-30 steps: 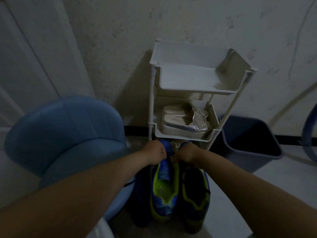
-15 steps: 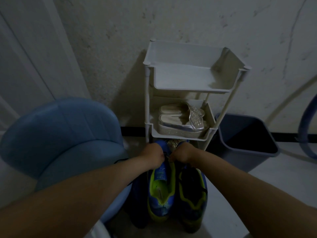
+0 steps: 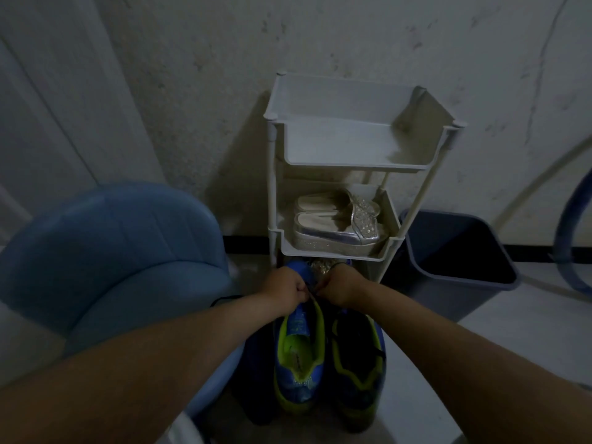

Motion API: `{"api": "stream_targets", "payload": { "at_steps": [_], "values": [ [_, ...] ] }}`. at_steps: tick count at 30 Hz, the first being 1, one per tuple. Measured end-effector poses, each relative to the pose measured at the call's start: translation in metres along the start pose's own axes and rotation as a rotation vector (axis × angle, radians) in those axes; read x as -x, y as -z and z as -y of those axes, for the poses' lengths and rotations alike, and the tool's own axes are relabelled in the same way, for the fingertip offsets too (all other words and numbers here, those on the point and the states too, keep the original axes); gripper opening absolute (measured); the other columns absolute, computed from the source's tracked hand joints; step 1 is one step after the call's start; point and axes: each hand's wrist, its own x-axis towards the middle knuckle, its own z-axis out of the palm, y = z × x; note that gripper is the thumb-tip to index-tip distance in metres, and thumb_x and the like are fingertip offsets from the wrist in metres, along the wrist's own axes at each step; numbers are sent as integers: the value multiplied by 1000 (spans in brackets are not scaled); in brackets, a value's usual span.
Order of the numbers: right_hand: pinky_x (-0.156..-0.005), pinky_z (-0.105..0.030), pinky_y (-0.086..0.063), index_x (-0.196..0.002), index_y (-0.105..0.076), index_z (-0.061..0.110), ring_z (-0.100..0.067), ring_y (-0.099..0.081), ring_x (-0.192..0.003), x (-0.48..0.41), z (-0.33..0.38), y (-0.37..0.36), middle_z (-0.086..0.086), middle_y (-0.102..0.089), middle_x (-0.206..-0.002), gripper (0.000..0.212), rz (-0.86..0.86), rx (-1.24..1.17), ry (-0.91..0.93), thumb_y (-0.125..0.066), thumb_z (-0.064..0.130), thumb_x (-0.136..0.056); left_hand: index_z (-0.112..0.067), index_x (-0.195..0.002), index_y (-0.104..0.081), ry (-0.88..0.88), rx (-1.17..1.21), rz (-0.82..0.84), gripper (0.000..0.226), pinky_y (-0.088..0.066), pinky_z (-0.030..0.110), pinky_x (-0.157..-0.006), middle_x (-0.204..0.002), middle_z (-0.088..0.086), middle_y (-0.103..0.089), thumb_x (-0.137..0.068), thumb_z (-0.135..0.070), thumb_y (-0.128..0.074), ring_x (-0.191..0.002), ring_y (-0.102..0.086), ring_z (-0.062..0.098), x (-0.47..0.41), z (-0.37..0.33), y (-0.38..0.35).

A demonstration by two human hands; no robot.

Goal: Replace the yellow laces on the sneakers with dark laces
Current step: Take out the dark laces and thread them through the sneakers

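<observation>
Blue chair point(image 3: 105, 261): fills the left of the frame, its seat edge right beside the sneakers. A thin dark cord point(image 3: 226, 298) lies on that edge near the left forearm. It may be a spare dark lace, though I can't be sure in this light.

Shelf rack point(image 3: 352, 149): stands against the wall at upper centre. Its top tray is bare and a pair of silver sandals point(image 3: 336, 225) sits on the middle tier.

Bin point(image 3: 455, 261): dark, at right of centre, just beside the rack.

Sneakers point(image 3: 299, 357): blue and yellow-green, side by side on the floor at lower centre, toes toward the rack. The one on the left gapes open with its tongue bare. If the pull is hard, I'd expect that shoe to lift or slide under the rack's lowest tier, since nothing pins it down.

Left hand point(image 3: 282, 288): knuckles up over the toe end of the open shoe, fingers point(image 3: 299, 288) curled tight.

Right hand point(image 3: 341, 286): opposite and nearly touching the left hand, curled just as tightly.

Lace point(image 3: 312, 292): sits right between the two sets of fingers, and both seem to pinch it at the lowest eyelets. I can't tell its colour. In this gloom the end could miss an eyelet or slip from the pinch, and the slack could snag on the mate point(image 3: 358, 363).
</observation>
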Motion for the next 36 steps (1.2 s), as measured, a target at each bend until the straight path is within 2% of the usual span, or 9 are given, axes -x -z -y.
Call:
{"api": "stream_targets", "payload": {
  "at_steps": [5, 10, 15, 18, 22, 26, 28, 32, 36],
  "values": [
    [-72, -25, -48, -94, -74, 10, -20, -65, -87, -7, -8, -6, -7, -66, -83, 22, -13, 96, -3, -68, 30, -88, 0, -97, -75, -6, -58, 90, 19, -39, 20, -59, -97, 11, -72, -82, -11, -74, -82, -58, 12, 3, -9, 14],
    [-83, -29, -50, -109, -70, 9, -28, -64, -106, -10, -10, 0, -14, -68, -113, 26, -64, 90, -18, -57, 25, -93, 3, -107, -68, -5, -262, 203, 31, -45, 25, -69, -109, 17, -67, -86, -20, -70, -94, -61, 23, 0, -22, 38],
    [-77, -28, -44, -110, -67, 3, -32, -63, -105, -6, -11, 16, -16, -67, -110, 27, -174, -109, -82, -51, 18, -94, -10, -104, -71, 0, -266, 359, 18, -52, 30, -76, -98, 4, -72, -90, -21, -65, -90, -66, 19, -2, -19, 57],
    [-76, -29, -47, -101, -70, 1, -27, -62, -87, -5, -11, 24, -15, -68, -97, 24, -233, -221, -47, -53, 17, -94, -15, -116, -66, 2, -316, 385, 25, -50, 26, -78, -102, 2, -71, -93, -25, -62, -90, -63, 16, -2, -18, 62],
    [-51, -19, -46, -81, -68, 5, -9, -59, -55, -2, -8, 28, -12, -67, -80, 16, -181, -463, -14, -59, 10, -94, -25, -133, -56, -50, -337, 340, 42, -46, 33, -100, -134, 0, -55, -93, -37, -61, -119, -53, 19, -5, -21, 62],
    [-39, -17, -37, -90, -59, 8, -11, -60, -47, 13, 0, 34, -4, -65, -74, 17, -139, -793, 9, -50, 16, -101, -21, -97, -68, -94, -92, 298, 13, -49, 26, -74, -88, -4, -66, -94, -31, -60, -84, -63, 15, -4, -37, 58],
    [-39, -16, -32, -93, -59, 8, -14, -60, -49, 15, 1, 37, -4, -65, -75, 16, -143, -834, 43, -49, 17, -101, -19, -75, -63, -94, -24, 282, 24, -48, 26, -64, -71, -7, -65, -96, -29, -58, -67, -63, 14, -4, -44, 57],
    [-38, -14, -30, -109, -60, 8, -15, -60, -48, 14, 3, 40, -4, -68, -81, 15, -168, -867, 21, -52, 16, -100, -18, -67, -61, -95, 40, 171, 30, -45, 21, -55, -62, -8, -64, -96, -28, -59, -55, -62, 11, -8, -53, 61],
    [-45, -18, -32, -121, -57, 14, -18, -65, -57, 16, 0, 40, -10, -71, -87, 31, 6, -613, -57, -59, 6, -92, -15, -70, -60, -97, 289, -33, 29, -45, 18, -52, -67, -1, -65, -96, -27, -59, -55, -62, 12, -10, -64, 67]
  ]
}}
